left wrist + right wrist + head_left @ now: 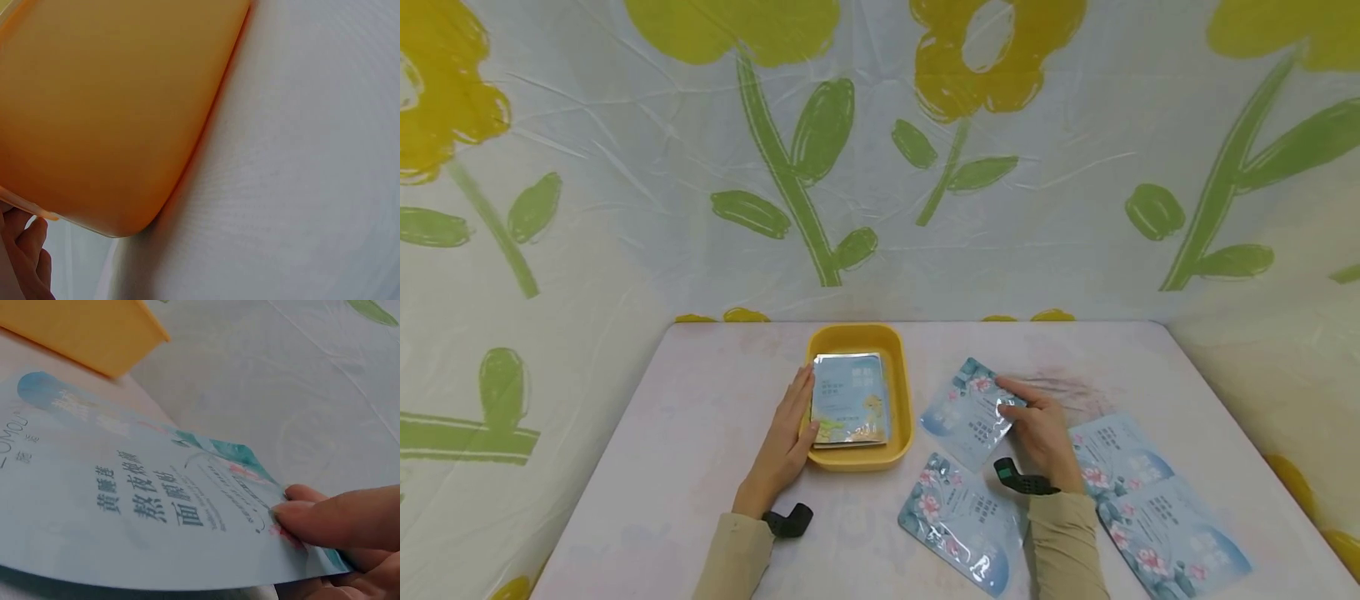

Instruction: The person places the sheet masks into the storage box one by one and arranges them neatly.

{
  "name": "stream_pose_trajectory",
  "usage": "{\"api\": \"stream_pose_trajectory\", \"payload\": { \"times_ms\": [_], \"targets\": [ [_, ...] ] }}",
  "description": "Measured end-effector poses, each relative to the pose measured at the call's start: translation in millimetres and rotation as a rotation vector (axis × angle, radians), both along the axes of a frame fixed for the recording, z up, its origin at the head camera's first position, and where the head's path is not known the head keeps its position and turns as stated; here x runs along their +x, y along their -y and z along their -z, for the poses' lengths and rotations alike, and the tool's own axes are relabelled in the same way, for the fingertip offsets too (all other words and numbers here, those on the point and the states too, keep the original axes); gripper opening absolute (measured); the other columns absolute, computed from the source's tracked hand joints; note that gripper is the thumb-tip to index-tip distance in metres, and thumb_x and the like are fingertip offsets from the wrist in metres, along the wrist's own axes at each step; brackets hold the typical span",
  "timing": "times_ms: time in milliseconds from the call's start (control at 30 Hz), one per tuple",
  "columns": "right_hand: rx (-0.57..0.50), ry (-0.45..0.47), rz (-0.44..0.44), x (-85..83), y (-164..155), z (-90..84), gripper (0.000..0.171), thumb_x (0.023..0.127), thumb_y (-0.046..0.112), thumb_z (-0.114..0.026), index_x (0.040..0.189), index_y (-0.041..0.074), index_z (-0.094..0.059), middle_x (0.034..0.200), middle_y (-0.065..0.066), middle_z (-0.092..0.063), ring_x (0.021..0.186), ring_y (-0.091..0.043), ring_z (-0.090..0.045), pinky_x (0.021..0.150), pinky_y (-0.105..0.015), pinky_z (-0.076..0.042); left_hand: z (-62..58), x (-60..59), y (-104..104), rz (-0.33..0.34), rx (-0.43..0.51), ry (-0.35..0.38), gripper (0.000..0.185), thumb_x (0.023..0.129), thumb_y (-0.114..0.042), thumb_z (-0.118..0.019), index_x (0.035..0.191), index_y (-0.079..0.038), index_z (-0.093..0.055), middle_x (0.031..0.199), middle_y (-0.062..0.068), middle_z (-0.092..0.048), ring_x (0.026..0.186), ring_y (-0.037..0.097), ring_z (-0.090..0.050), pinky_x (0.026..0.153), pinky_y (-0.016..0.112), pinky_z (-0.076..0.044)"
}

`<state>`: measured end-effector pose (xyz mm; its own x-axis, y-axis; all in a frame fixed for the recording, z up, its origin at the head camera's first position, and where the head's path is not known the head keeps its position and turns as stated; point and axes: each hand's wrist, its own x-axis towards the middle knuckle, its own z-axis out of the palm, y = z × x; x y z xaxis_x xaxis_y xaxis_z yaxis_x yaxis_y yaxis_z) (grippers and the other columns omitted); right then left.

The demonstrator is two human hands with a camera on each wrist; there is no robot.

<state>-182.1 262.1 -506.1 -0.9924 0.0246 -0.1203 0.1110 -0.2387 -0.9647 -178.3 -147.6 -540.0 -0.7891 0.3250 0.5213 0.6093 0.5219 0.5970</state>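
My right hand (1041, 429) pinches a blue sheet mask packet (973, 408) by its edge, thumb on top. The packet, printed with pink flowers and dark lettering, is tilted up in the right wrist view. My left hand (786, 442) rests along the left side of a yellow plastic tray (897, 450), its fingers stretched along the rim and its thumb at the front left. Inside the tray lies a stack of pale blue packets (850, 400) with a different, yellow-and-green print.
Another flowered sheet mask packet (962, 521) lies in front of the held one. To the right of my right forearm, two more, an upper packet (1123, 450) and a lower packet (1172, 533), overlap on the pale table (662, 467). Flower-printed cloth (1037, 225) rises behind the table.
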Motion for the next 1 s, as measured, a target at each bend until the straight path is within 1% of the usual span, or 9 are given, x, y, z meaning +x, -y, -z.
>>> {"api": "stream_pose_trajectory", "payload": {
  "times_ms": [100,233,333,500,600,733,833,900,1000],
  "targets": [
    [0.000,-0.001,-0.066,-0.5,-0.1,0.5,0.061,0.089,-0.014,-0.057,0.147,0.000,-0.044,0.145,-0.010,-0.046,0.116,-0.016,-0.053,0.091,-0.021,-0.052,-0.1,0.4,0.8,-0.004,-0.002,0.005,0.065,0.096,-0.011,-0.046,0.155,0.003,-0.023,0.164,0.015,-0.018,0.151,0.034,-0.012,0.123,0.036,-0.005],
    [-0.005,-0.029,-0.181,0.1,-0.8,-0.3,0.076,0.089,-0.016,-0.053,0.156,0.005,-0.027,0.158,-0.019,-0.025,0.126,-0.021,-0.044,0.097,-0.021,-0.049,-0.5,0.7,1.3,-0.008,-0.009,0.016,0.064,0.097,-0.012,-0.045,0.155,0.003,-0.023,0.164,0.014,-0.017,0.151,0.033,-0.012,0.123,0.037,-0.006],
    [0.011,-0.046,-0.232,0.4,-0.9,-0.6,0.077,0.087,-0.018,-0.051,0.156,0.001,-0.023,0.160,-0.021,-0.017,0.127,-0.020,-0.043,0.097,-0.021,-0.049,-1.5,1.3,1.4,-0.008,-0.008,0.029,0.064,0.097,-0.014,-0.045,0.156,0.002,-0.023,0.164,0.013,-0.017,0.151,0.031,-0.011,0.123,0.036,-0.005],
    [0.033,-0.051,-0.269,-0.2,-1.3,0.5,0.067,0.093,-0.013,-0.050,0.154,-0.003,-0.026,0.156,-0.028,-0.022,0.116,-0.014,-0.055,0.090,-0.025,-0.054,-1.2,0.9,2.0,-0.008,-0.010,0.032,0.064,0.098,-0.016,-0.044,0.156,0.001,-0.022,0.165,0.013,-0.016,0.151,0.031,-0.011,0.123,0.036,-0.005],
    [0.014,-0.050,-0.279,0.1,-2.6,1.5,0.064,0.097,-0.011,-0.046,0.155,-0.001,-0.024,0.155,-0.029,-0.022,0.114,-0.014,-0.059,0.088,-0.028,-0.056,-0.6,0.3,1.6,-0.005,-0.013,0.021,0.065,0.097,-0.015,-0.045,0.156,0.002,-0.023,0.164,0.015,-0.017,0.151,0.033,-0.012,0.123,0.035,-0.005],
    [-0.006,-0.044,-0.268,0.5,-4.1,2.9,0.061,0.100,-0.009,-0.042,0.157,0.001,-0.022,0.154,-0.027,-0.023,0.114,-0.013,-0.058,0.087,-0.027,-0.056,-0.6,0.1,1.0,0.000,-0.008,0.015,0.065,0.096,-0.012,-0.046,0.155,0.002,-0.023,0.164,0.016,-0.018,0.151,0.034,-0.012,0.123,0.036,-0.005],
    [-0.035,-0.059,-0.260,1.3,-5.7,2.7,0.059,0.101,-0.009,-0.039,0.157,0.002,-0.022,0.152,-0.025,-0.026,0.116,-0.015,-0.056,0.087,-0.027,-0.056,-1.1,-0.1,0.8,0.005,-0.004,0.014,0.066,0.096,-0.012,-0.046,0.156,0.002,-0.022,0.164,0.015,-0.018,0.151,0.034,-0.012,0.123,0.039,-0.006],
    [-0.066,-0.070,-0.263,2.1,-6.8,1.5,0.059,0.102,-0.008,-0.038,0.157,0.002,-0.022,0.152,-0.023,-0.026,0.117,-0.014,-0.055,0.088,-0.027,-0.056,-1.1,-0.1,0.7,0.005,-0.003,0.012,0.065,0.096,-0.012,-0.046,0.156,0.002,-0.023,0.164,0.015,-0.018,0.151,0.034,-0.012,0.123,0.039,-0.006],
    [-0.127,-0.080,-0.271,3.7,-8.6,-0.7,0.058,0.102,-0.007,-0.038,0.157,0.004,-0.023,0.152,-0.020,-0.028,0.117,-0.014,-0.056,0.089,-0.027,-0.055,-1.3,0.2,0.6,0.003,-0.018,-0.010,0.066,0.096,-0.013,-0.046,0.155,0.003,-0.023,0.163,0.017,-0.019,0.150,0.035,-0.013,0.123,0.040,-0.007]
  ]
}}
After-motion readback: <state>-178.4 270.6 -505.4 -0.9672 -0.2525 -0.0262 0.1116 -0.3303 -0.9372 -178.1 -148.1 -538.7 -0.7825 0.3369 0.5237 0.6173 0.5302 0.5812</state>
